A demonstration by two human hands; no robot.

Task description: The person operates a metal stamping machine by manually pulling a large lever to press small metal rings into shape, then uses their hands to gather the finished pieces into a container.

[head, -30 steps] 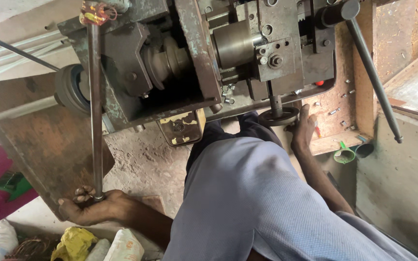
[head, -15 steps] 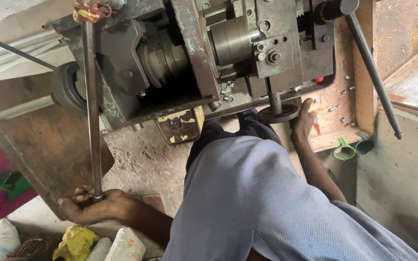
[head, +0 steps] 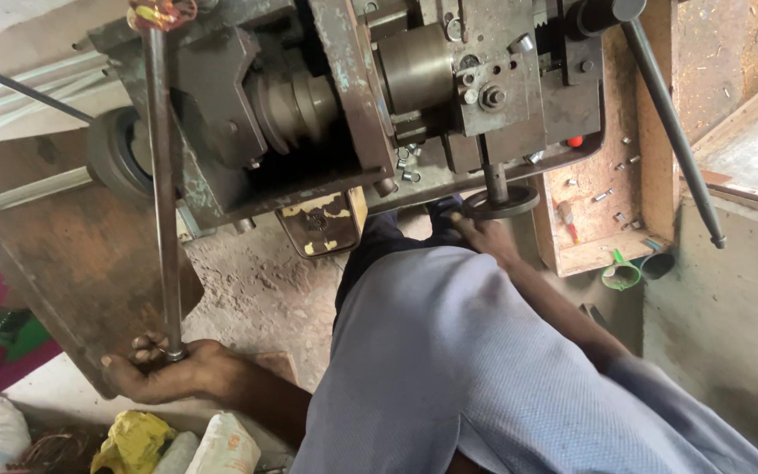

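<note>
A heavy, worn metal machine point(head: 309, 105) fills the top of the view. My left hand point(head: 168, 376) is closed around the lower end of a long steel lever rod point(head: 158, 175) that runs up to the machine's top left. My right hand point(head: 482, 235) grips the near left rim of a small round handwheel point(head: 512, 204) on a short shaft under the machine's front. My blue-grey clothed body point(head: 449, 369) covers the lower middle and hides the floor below.
A wooden tray point(head: 603, 250) with several small metal parts sits right of the handwheel, with a green cup point(head: 620, 275) just below it. A long dark lever point(head: 673, 132) slants down at right. White and yellow bags point(head: 138, 441) lie at bottom left beside a rusty plate point(head: 63, 263).
My right hand has shifted from the right side of the handwheel to its left near rim. My left hand stays on the lever rod's end.
</note>
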